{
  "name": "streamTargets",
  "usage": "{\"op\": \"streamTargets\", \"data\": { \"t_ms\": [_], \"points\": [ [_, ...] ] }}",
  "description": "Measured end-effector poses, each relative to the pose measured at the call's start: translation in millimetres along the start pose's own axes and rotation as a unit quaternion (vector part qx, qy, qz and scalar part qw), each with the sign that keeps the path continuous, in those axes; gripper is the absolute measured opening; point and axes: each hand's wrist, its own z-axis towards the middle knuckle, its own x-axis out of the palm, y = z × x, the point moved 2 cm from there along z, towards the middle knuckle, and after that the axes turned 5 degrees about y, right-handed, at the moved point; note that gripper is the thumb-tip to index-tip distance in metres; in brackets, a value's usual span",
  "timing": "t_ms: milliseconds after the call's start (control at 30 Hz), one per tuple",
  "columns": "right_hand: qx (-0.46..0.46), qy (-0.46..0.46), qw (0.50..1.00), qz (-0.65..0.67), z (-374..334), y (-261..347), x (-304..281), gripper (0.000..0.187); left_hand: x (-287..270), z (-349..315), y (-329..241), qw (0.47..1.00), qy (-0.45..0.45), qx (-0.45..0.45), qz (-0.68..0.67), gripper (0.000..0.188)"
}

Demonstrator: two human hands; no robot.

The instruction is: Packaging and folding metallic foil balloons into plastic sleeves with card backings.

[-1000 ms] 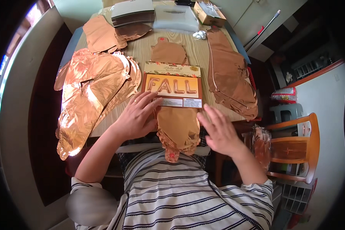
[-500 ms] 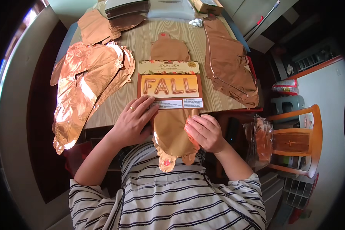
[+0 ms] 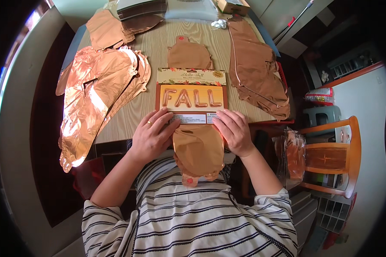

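A printed balloon-banner card (image 3: 192, 96), cream and orange with pictured copper letters, lies near the table's front edge. My left hand (image 3: 154, 133) grips its lower left corner, fingers on top. At the lower right corner, my right hand (image 3: 234, 132) holds the card in the same way. Below the card, between my hands, a flat copper foil balloon (image 3: 198, 150) hangs past the table edge toward my lap, its tab with a red mark at the bottom. Another copper foil piece (image 3: 188, 53) with a red-marked tab shows beyond the card's top edge; whether the two join under the card is hidden.
Shiny copper foil balloons (image 3: 94, 94) droop over the table's left edge. More brown foil balloons (image 3: 253, 68) lie on the right. Clear plastic sleeves (image 3: 192, 9) and a cardboard box (image 3: 233, 7) stand at the back. A wooden chair (image 3: 330, 158) with bagged foil is at right.
My right hand has moved up from the hanging foil to the card's lower right corner. The card has shifted slightly right and down.
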Motion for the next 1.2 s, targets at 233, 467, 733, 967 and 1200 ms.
{"op": "streamTargets", "data": {
  "t_ms": [233, 467, 733, 967, 1200],
  "points": [
    [0.024, -0.014, 0.992, 0.124, 3.7, -9.6, -3.7, 0.026, 0.5, -5.3, -4.2, 0.999, -0.048, 0.001, -0.002, 0.031],
    [0.224, -0.038, 0.958, 0.177, 15.2, -12.5, 8.3, 0.042, 5.7, 1.5, -4.4, 0.986, -0.110, -0.113, -0.054, 0.018],
    [0.019, 0.004, 1.000, -0.004, 22.2, 47.2, 0.9, 0.042, 2.1, -7.1, -8.0, 0.986, -0.120, -0.099, -0.063, 0.021],
    [0.093, -0.048, 0.993, 0.046, 43.8, 40.8, -4.3, 0.022, -13.6, -29.0, -9.9, 0.976, -0.185, -0.064, -0.093, 0.040],
    [0.435, -0.325, 0.579, 0.608, 47.5, 31.3, -9.7, 0.012, -5.7, 8.9, -32.2, 0.982, -0.153, -0.022, -0.110, 0.058]
  ]
}}
